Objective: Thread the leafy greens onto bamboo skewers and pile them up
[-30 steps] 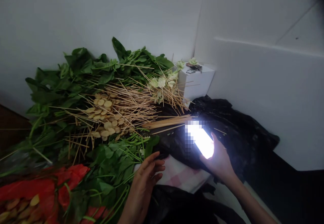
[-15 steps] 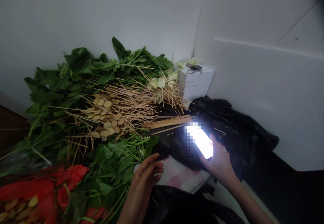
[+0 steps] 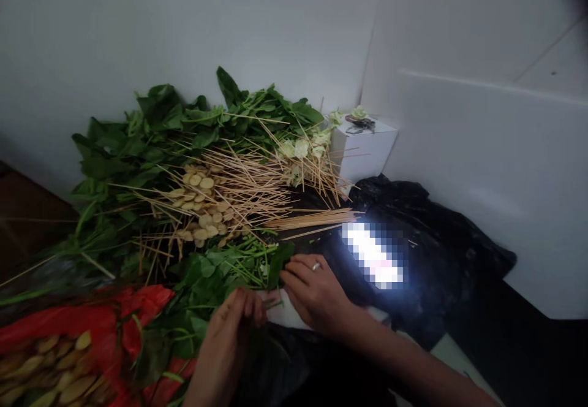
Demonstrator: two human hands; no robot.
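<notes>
A lit phone [image 3: 374, 255] lies on a black plastic bag [image 3: 436, 247], free of both hands. My right hand [image 3: 315, 293], with a ring on one finger, has its fingers curled at the edge of a heap of green leafy stems [image 3: 215, 275]. My left hand [image 3: 229, 333] pinches a green stem [image 3: 271, 302] beside it. Behind the greens lies a pile of bamboo skewers [image 3: 257, 186], some threaded with round pale slices [image 3: 202, 208].
A red plastic bag [image 3: 59, 327] with tan slices lies at the lower left. A white box [image 3: 362, 146] stands in the wall corner. A pink checked cloth [image 3: 282, 316] shows under my hands. White walls close the back and right.
My right hand let go of the phone, which now rests on the black bag, and moved left to the greens. My left hand closed on a stem.
</notes>
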